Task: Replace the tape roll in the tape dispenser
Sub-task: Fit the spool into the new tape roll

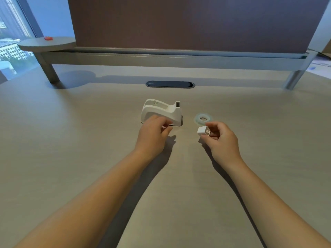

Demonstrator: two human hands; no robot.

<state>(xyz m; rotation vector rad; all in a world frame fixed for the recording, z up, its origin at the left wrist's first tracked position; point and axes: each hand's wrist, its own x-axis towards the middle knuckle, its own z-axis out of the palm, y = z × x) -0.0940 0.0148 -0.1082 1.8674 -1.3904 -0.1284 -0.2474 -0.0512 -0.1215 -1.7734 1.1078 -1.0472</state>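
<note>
Two hands: your right hand (221, 138) pinches a small white plastic core (202, 131); your left hand (154, 131), loosely curled and holding nothing, touches the smooth white curved plastic dispenser (161, 110) beside a clear tape ring (203, 119).

Open desk (71, 140) fills the lower frame and both sides. At centre the tape dispenser (162, 111) and, just to its right, the tape roll (203, 119) leave a narrow gap between them. Across the upper frame a raised shelf (161, 59) on legs and a dark panel (188, 24) block passage.
</note>
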